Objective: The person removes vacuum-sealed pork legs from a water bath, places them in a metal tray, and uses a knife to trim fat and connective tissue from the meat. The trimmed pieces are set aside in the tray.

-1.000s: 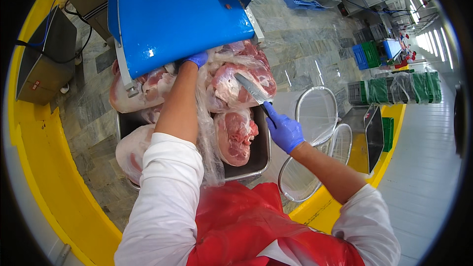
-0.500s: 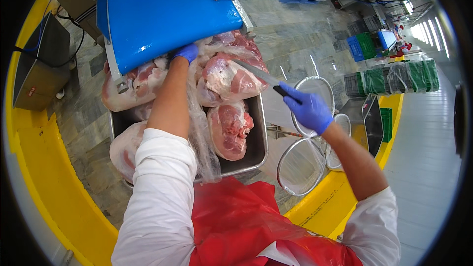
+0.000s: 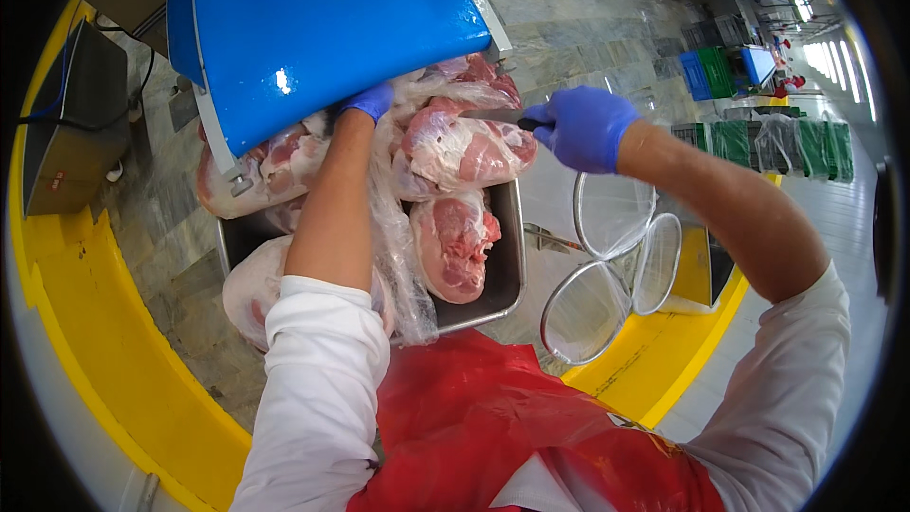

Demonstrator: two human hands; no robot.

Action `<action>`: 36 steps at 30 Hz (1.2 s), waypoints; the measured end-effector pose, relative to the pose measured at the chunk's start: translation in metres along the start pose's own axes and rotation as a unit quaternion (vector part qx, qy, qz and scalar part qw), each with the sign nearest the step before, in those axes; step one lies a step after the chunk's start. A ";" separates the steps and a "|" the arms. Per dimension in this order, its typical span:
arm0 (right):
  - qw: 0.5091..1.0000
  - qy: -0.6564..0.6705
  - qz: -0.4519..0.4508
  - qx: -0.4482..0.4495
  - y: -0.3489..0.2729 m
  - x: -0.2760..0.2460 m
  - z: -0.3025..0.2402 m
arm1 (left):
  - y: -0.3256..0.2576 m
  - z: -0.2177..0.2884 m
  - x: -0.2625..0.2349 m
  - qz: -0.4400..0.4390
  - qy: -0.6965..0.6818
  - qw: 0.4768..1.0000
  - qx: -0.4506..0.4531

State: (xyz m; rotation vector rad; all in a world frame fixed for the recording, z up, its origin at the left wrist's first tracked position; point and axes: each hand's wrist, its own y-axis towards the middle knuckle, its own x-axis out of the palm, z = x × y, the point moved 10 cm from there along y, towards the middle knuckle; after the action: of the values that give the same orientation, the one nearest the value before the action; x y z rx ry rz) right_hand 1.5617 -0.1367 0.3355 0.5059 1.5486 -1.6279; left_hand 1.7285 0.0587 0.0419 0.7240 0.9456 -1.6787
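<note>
My right hand (image 3: 590,129), in a blue glove, grips a knife (image 3: 495,116) by its black handle. The blade points left over a large cut of raw meat (image 3: 464,147) with pale fat and pink flesh. At the lower edge of a blue conveyor belt (image 3: 332,28), my gloved left hand (image 3: 371,101) reaches in among the meat; its fingers are hidden under the belt edge. Clear plastic film (image 3: 403,256) hangs between the cuts. Another cut of meat (image 3: 450,246) lies near me in a deep metal bin (image 3: 519,265), which is heaped with several pieces.
Wire hoops with clear bags (image 3: 585,313) stand right of the bin. Behind them, a yellow kerb (image 3: 645,374) curves past. Stacked green and grey crates (image 3: 773,147) stand far right. On the left is a steel cabinet (image 3: 76,123) with cables.
My right hand has moved up and away with the knife, its elbow swinging outward. The blade now lies nearly level over the meat. My left hand stays at the belt edge.
</note>
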 end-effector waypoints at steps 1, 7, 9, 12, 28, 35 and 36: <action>1.000 0.015 0.013 0.007 -0.001 0.009 0.002 | 0.000 -0.001 0.001 0.007 0.012 1.000 0.003; 0.970 0.190 0.144 0.051 -0.038 0.113 0.012 | 0.004 -0.005 -0.002 0.072 -0.034 0.996 0.026; 0.951 0.237 0.193 0.050 -0.041 0.153 0.015 | 0.007 -0.005 0.005 0.032 -0.028 0.998 0.035; 0.914 0.290 0.279 0.043 -0.030 0.202 0.010 | 0.009 -0.007 0.013 -0.025 0.042 0.998 0.029; 0.939 0.274 0.201 0.062 -0.099 0.121 0.071 | 0.015 -0.017 0.019 -0.064 0.077 0.995 -0.023; 0.988 0.155 0.001 -0.009 -0.030 0.033 0.070 | 0.000 -0.004 0.000 0.020 0.049 0.999 0.006; 0.990 0.137 -0.007 -0.010 -0.025 0.024 0.064 | -0.001 -0.003 -0.003 0.046 0.026 0.998 0.019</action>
State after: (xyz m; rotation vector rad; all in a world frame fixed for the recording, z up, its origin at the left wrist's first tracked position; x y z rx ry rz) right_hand 1.5431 -0.2065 0.3433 0.7350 1.7695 -1.6016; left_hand 1.7282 0.0623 0.0430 0.8282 0.9052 -1.6066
